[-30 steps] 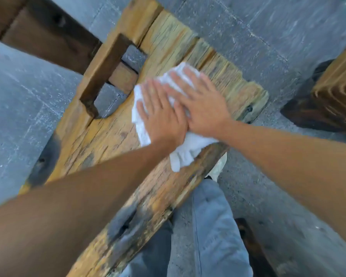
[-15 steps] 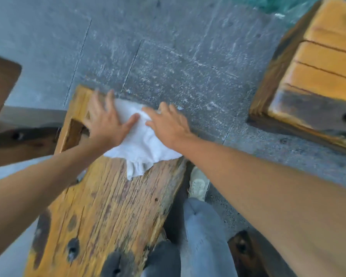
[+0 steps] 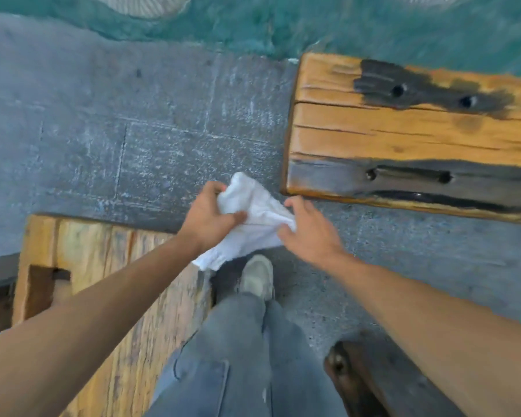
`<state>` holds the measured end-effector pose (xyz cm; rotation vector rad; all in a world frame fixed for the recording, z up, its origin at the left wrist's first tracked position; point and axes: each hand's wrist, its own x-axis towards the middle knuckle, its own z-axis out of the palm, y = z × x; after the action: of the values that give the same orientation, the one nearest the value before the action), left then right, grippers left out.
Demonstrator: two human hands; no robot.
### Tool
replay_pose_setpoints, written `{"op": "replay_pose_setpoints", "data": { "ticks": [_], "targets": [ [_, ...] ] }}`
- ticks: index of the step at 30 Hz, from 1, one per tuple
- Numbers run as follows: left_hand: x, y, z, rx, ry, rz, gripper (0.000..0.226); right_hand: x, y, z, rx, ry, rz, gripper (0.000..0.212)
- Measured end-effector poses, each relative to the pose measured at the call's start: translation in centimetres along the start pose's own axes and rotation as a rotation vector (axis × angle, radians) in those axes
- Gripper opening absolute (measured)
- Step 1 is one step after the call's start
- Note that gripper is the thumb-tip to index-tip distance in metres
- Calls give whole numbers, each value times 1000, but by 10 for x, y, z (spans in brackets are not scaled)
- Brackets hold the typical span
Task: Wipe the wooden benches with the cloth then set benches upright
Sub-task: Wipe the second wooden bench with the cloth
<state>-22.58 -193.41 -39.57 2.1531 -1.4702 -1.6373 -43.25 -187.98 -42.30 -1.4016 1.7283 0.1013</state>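
A white cloth hangs bunched in the air between both hands, above the grey floor. My left hand grips its left side. My right hand touches its right edge with fingers curled around it. Below my left arm lies a worn yellow wooden bench, with a rectangular slot near its left edge. A second wooden bench, with dark burnt patches and bolt holes, stands at the upper right, apart from the hands.
The floor is grey stone paving. Green netting covers the far edge. My leg in grey jeans and a pale shoe stands between the benches. A dark wooden piece lies at the lower right.
The cloth has come off the near bench's end and now sits lifted in both hands. The view has swung right and forward, bringing the second bench closer.
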Motion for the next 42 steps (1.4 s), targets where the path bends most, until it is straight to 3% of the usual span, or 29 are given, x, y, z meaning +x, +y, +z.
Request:
{"op": "replay_pose_setpoints", "data": {
  "ticks": [7,10,14,19,22,24,28,33,38,42],
  "targets": [
    [27,110,65,23,-275,442,47,-19,86,-89,60,494,180,43],
    [54,139,71,-61,-249,466,42,0,93,-122,57,676,255,54],
    [89,160,73,139,-82,368,40,27,88,-149,0,692,378,69],
    [73,145,68,442,145,581,38,43,46,-118,33,590,127,60],
    [66,133,74,508,-24,770,41,54,21,-81,92,511,189,59],
    [65,124,81,614,-111,793,55,54,9,-59,112,528,254,59],
    [66,103,85,810,-117,805,67,50,-3,-31,108,577,325,63],
    [77,89,88,833,-128,838,69,57,3,-19,66,566,379,59],
    [103,119,89,842,-200,833,72,77,12,-37,9,571,387,56],
    [152,186,96,772,-83,788,68,139,31,-102,-130,688,382,56]
  ]
}}
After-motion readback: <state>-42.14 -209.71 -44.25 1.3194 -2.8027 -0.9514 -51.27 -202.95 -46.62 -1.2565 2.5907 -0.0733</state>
